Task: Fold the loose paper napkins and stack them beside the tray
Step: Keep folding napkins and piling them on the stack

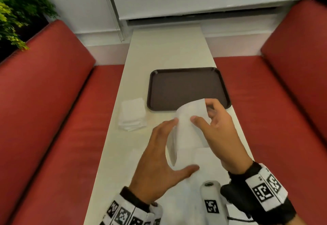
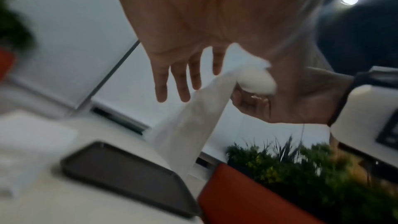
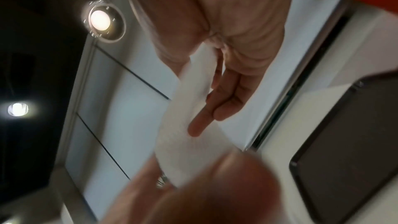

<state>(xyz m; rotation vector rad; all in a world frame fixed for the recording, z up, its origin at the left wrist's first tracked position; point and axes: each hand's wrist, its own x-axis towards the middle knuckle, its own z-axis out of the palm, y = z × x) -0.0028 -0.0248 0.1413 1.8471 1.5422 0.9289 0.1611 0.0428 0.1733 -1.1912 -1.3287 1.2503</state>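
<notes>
I hold a white paper napkin (image 1: pixel 189 132) (image 2: pixel 189 125) (image 3: pixel 187 125) in the air just in front of the dark brown tray (image 1: pixel 187 86) (image 2: pixel 120 173) (image 3: pixel 355 142). My right hand (image 1: pixel 219 132) (image 3: pixel 232 83) pinches its upper part between thumb and curled fingers. My left hand (image 1: pixel 159 157) (image 2: pixel 183 74) is spread, its straight fingers against the napkin's left edge and the thumb under the lower end. A stack of folded napkins (image 1: pixel 131 115) (image 2: pixel 32 142) lies on the table left of the tray. Loose napkins (image 1: pixel 205 155) lie flat beneath my hands.
The narrow white table (image 1: pixel 168 51) runs away from me to a window wall. Red bench seats (image 1: pixel 53 118) (image 1: pixel 283 109) flank it on both sides. A green plant (image 1: pixel 19 12) stands behind the left bench. The tray holds nothing.
</notes>
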